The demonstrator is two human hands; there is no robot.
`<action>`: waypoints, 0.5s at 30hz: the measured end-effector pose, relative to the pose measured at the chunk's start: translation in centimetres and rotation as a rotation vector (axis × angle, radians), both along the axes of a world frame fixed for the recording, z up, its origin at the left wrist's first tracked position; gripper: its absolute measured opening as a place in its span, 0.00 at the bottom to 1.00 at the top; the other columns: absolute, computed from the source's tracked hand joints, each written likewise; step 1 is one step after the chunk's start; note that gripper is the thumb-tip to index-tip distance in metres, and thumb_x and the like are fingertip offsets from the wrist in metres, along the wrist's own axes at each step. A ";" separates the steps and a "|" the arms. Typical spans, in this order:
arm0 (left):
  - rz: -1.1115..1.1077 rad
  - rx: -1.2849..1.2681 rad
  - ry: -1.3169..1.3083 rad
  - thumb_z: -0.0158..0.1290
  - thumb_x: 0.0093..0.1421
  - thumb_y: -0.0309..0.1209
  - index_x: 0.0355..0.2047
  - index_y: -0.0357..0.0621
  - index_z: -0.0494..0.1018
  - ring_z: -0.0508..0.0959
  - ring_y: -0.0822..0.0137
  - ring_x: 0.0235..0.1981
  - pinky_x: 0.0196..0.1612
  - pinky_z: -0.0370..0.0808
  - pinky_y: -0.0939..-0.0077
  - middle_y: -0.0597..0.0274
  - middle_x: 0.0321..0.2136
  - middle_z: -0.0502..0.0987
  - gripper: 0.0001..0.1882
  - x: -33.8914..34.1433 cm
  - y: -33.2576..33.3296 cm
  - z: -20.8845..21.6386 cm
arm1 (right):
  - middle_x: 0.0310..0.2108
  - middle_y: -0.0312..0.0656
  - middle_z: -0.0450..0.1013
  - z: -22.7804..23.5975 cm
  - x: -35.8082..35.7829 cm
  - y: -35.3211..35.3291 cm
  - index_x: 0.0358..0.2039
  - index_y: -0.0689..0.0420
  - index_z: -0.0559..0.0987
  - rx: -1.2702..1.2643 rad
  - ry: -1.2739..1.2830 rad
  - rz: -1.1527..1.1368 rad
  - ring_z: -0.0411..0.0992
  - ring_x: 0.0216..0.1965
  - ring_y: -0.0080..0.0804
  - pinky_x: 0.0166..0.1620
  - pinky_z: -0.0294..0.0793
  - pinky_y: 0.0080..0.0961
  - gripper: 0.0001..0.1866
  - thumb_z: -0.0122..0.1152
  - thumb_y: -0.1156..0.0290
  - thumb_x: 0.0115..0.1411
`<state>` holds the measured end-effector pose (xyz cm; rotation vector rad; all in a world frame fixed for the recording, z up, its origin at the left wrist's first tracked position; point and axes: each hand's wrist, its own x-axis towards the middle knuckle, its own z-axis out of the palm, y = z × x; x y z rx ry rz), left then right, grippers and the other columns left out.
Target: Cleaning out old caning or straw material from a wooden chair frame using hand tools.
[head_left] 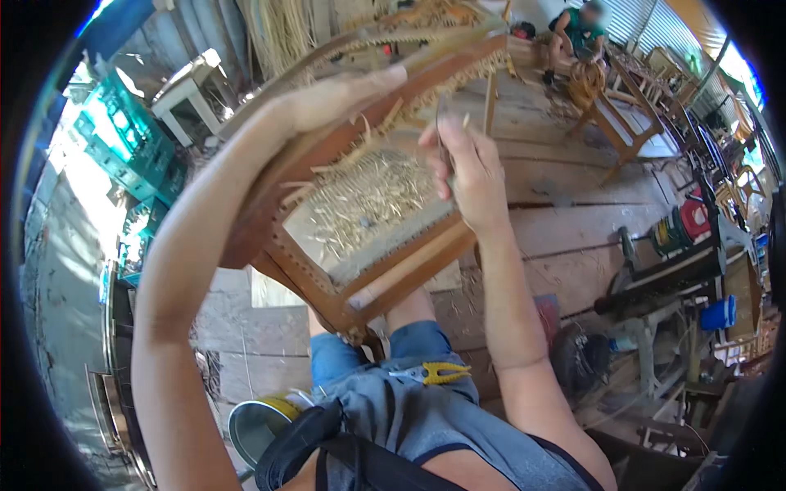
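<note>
A brown wooden chair frame [307,282] leans across my knees, with rows of small holes along its rails. Ragged cane strips [364,127] stick out of its upper rail. My left hand [348,94] grips that rail from its outer side. Inside the frame opening, close to the frayed cane, my right hand [471,168] is closed around a thin, dark, narrow tool [443,135], mostly hidden by the fingers and blurred. Yellow-handled pliers [442,373] lie on my lap.
Cane scraps [360,204] cover the floor beneath the frame. A bucket [254,430] stands at my lower left, green crates [123,135] farther left. Another person [580,37] sits at the far right near a wooden chair [622,123]. Tools and a blue container [719,313] crowd the right side.
</note>
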<state>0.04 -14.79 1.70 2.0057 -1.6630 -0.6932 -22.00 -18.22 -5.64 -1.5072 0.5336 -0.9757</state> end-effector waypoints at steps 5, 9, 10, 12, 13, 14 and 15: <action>-0.017 -0.126 0.070 0.42 0.63 0.70 0.65 0.44 0.68 0.74 0.71 0.49 0.54 0.69 0.74 0.59 0.53 0.76 0.46 0.5 -0.6 -1.1 | 0.20 0.35 0.66 -2.0 -0.7 -1.1 0.46 0.62 0.73 -0.060 0.260 0.103 0.65 0.13 0.22 0.17 0.64 0.22 0.14 0.46 0.63 0.74; 0.016 -0.122 0.072 0.45 0.62 0.69 0.62 0.43 0.71 0.75 0.72 0.47 0.50 0.70 0.78 0.59 0.51 0.77 0.44 1.2 -1.1 -1.3 | 0.20 0.35 0.66 -2.1 -0.4 -2.0 0.46 0.62 0.72 -0.110 0.330 0.150 0.64 0.12 0.20 0.14 0.63 0.22 0.13 0.46 0.64 0.74; 0.021 -0.112 0.083 0.46 0.62 0.69 0.62 0.43 0.71 0.75 0.72 0.47 0.49 0.70 0.78 0.59 0.50 0.77 0.44 1.3 -1.2 -1.3 | 0.21 0.34 0.66 -1.9 -0.4 -2.2 0.45 0.61 0.71 -0.140 0.286 0.187 0.63 0.12 0.19 0.13 0.62 0.21 0.13 0.45 0.63 0.74; 0.027 -0.073 0.108 0.48 0.62 0.68 0.62 0.44 0.72 0.75 0.72 0.46 0.49 0.71 0.77 0.59 0.50 0.77 0.43 1.4 -1.4 -1.3 | 0.21 0.34 0.66 -1.4 -0.2 -2.3 0.45 0.61 0.71 -0.156 0.321 0.184 0.62 0.11 0.18 0.12 0.60 0.20 0.13 0.46 0.63 0.74; 0.015 -0.091 0.122 0.48 0.62 0.67 0.62 0.44 0.72 0.75 0.72 0.46 0.48 0.71 0.77 0.59 0.50 0.77 0.42 1.3 -1.4 -1.4 | 0.21 0.34 0.65 -1.2 -0.1 -2.3 0.45 0.61 0.71 -0.144 0.351 0.171 0.61 0.11 0.17 0.12 0.60 0.19 0.13 0.46 0.63 0.74; 0.017 -0.094 0.128 0.48 0.62 0.67 0.61 0.44 0.72 0.75 0.73 0.45 0.47 0.71 0.77 0.59 0.50 0.77 0.42 1.3 -1.3 -1.4 | 0.20 0.35 0.66 -1.0 -0.1 -2.2 0.49 0.61 0.71 -0.130 0.306 0.199 0.62 0.11 0.18 0.12 0.61 0.21 0.13 0.46 0.65 0.74; 0.018 -0.099 0.134 0.48 0.63 0.66 0.61 0.45 0.72 0.76 0.73 0.45 0.47 0.72 0.77 0.59 0.49 0.77 0.41 1.2 -1.3 -1.4 | 0.19 0.35 0.66 -0.8 0.0 -2.1 0.53 0.61 0.72 -0.079 0.305 0.209 0.62 0.11 0.20 0.13 0.62 0.22 0.15 0.46 0.67 0.73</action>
